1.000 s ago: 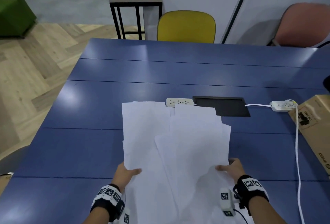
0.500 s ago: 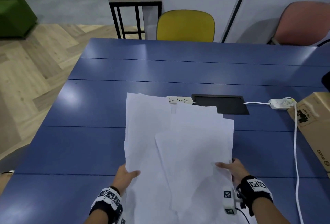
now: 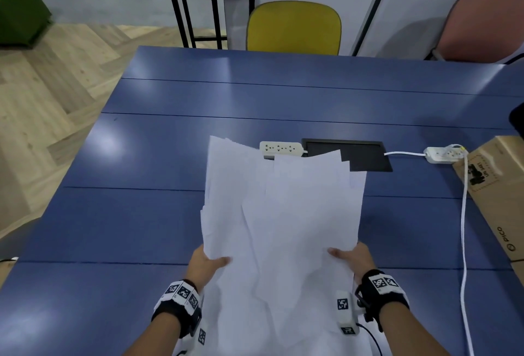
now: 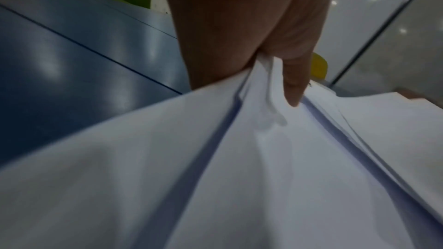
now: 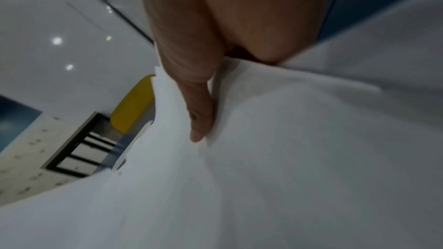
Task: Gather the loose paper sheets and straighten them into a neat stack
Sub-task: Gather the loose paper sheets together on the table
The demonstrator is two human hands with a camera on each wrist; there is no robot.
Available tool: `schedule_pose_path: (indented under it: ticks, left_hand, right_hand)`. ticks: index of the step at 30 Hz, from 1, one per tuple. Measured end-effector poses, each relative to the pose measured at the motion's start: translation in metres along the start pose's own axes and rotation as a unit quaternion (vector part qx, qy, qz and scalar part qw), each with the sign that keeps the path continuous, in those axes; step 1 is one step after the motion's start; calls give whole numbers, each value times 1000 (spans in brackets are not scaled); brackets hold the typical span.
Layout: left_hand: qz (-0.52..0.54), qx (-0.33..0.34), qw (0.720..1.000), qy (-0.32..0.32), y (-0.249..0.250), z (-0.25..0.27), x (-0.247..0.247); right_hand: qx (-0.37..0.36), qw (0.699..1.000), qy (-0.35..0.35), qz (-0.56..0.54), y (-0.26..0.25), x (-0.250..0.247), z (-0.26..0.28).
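Note:
A loose bundle of several white paper sheets [image 3: 283, 213] is held up over the blue table [image 3: 141, 213], its edges uneven and fanned at the far end. My left hand [image 3: 208, 266] grips the bundle's left edge, thumb on top. In the left wrist view the left hand [image 4: 263, 60] pinches the paper sheets [image 4: 215, 158] between thumb and fingers. My right hand [image 3: 350, 259] grips the right edge. In the right wrist view the right hand's thumb [image 5: 199, 116] lies over the paper sheets [image 5: 287, 158]. The fingers under the paper are hidden.
Beyond the paper lie a white power strip [image 3: 280, 148] and a black cable hatch [image 3: 365, 154]. A second power strip [image 3: 443, 154] with a white cord [image 3: 465, 242] and a cardboard box [image 3: 499, 196] sit at the right. Yellow chair [image 3: 293, 28] and pink chair [image 3: 482, 29] stand behind.
Both hands have lifted the bundle and tilted its far end up, toward the power strip. The hands have come slightly closer together, and the sheets overlap more.

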State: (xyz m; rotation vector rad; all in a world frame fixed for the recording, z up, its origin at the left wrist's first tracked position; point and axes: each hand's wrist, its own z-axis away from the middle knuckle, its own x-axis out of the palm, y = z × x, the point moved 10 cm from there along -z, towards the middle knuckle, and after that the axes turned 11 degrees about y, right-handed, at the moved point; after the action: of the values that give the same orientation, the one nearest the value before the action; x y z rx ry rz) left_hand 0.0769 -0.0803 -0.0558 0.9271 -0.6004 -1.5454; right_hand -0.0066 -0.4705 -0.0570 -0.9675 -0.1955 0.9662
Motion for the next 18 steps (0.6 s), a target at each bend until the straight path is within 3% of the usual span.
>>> schedule_pose_path:
  ticks: [4, 10, 14, 18]
  left_hand:
    - [-24, 17, 999, 20, 3, -3, -4]
    - [-18, 36, 998, 53, 7, -8, -42]
    - [-27, 38, 999, 28, -1, -3, -29]
    - [1, 24, 999, 39, 3, -2, -37]
  right_hand:
    - [-11, 999, 34, 21, -4, -11, -4]
    - [-19, 993, 107, 35, -3, -80, -21]
    - [-53, 991, 74, 96, -1, -61, -18]
    - [-40, 990, 82, 107, -4, -58, -17]
